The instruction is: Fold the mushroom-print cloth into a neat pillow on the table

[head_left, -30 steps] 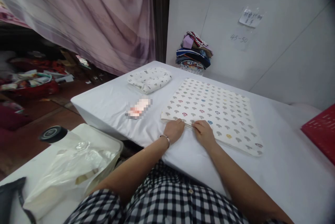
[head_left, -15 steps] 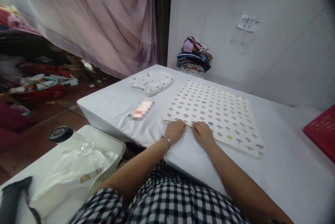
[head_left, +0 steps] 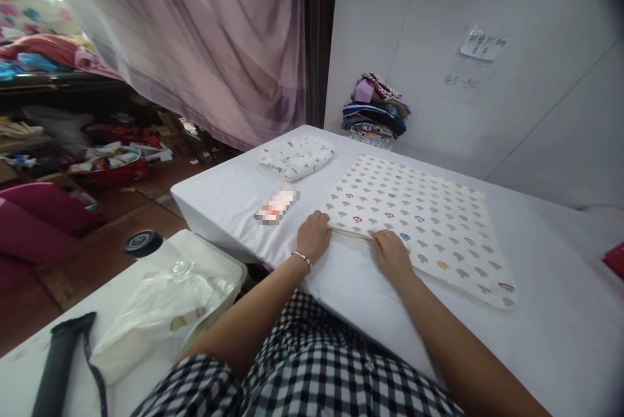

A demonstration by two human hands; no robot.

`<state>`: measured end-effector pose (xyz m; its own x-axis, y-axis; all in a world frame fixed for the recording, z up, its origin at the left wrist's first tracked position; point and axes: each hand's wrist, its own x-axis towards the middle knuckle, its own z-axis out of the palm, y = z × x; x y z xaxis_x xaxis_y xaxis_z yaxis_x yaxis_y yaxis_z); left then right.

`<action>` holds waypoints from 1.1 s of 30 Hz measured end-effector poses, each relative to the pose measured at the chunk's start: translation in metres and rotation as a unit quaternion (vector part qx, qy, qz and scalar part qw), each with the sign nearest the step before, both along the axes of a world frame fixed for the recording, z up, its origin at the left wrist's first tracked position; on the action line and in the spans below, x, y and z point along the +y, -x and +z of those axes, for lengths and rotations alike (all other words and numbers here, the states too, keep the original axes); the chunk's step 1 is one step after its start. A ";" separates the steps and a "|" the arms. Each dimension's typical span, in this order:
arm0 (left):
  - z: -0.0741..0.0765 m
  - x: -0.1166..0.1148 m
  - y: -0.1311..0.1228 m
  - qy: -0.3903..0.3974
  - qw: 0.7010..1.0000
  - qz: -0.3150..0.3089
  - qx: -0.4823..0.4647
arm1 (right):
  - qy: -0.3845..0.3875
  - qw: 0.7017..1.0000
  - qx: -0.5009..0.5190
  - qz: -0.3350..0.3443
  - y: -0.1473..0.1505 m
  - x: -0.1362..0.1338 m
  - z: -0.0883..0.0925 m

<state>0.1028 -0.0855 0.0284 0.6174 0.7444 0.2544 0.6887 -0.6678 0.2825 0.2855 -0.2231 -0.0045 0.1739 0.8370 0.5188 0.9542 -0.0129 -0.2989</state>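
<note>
A cream cloth printed with small hearts (head_left: 419, 222) lies flat on the white table (head_left: 511, 332). My left hand (head_left: 313, 236), a thin bracelet on its wrist, pinches the cloth's near left corner. My right hand (head_left: 392, 254) grips the same near edge a little to the right. Both hands have their fingers curled onto the hem. A second, folded bundle of similar printed cloth (head_left: 297, 156) rests at the table's far left.
A blurred small pink object (head_left: 277, 205) lies left of the flat cloth. A stack of folded clothes (head_left: 375, 112) stands against the back wall. A clear plastic bag (head_left: 160, 303) and a black-capped bottle (head_left: 143, 242) sit on a lower surface at left. A pink curtain (head_left: 219, 47) hangs behind.
My left hand has slid left along the hem toward the corner, so the hands are further apart. The view has shifted, moving everything rightward in frame.
</note>
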 end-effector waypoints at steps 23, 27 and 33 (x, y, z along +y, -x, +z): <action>0.000 0.033 -0.003 -0.037 0.998 0.026 0.041 | -0.011 1.000 0.009 -0.002 -0.001 0.001 -0.002; -0.003 0.031 0.001 0.035 0.997 0.057 0.025 | -0.017 1.000 0.004 -0.003 0.000 0.001 -0.002; -0.007 0.025 0.000 0.040 0.999 0.029 -0.007 | -0.004 1.000 0.013 -0.013 0.002 0.001 0.002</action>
<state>0.1024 -0.0601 0.0217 0.5691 0.7975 0.2002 0.7214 -0.6011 0.3438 0.2830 -0.2221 -0.0024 0.2097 0.8274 0.5210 0.9452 -0.0351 -0.3246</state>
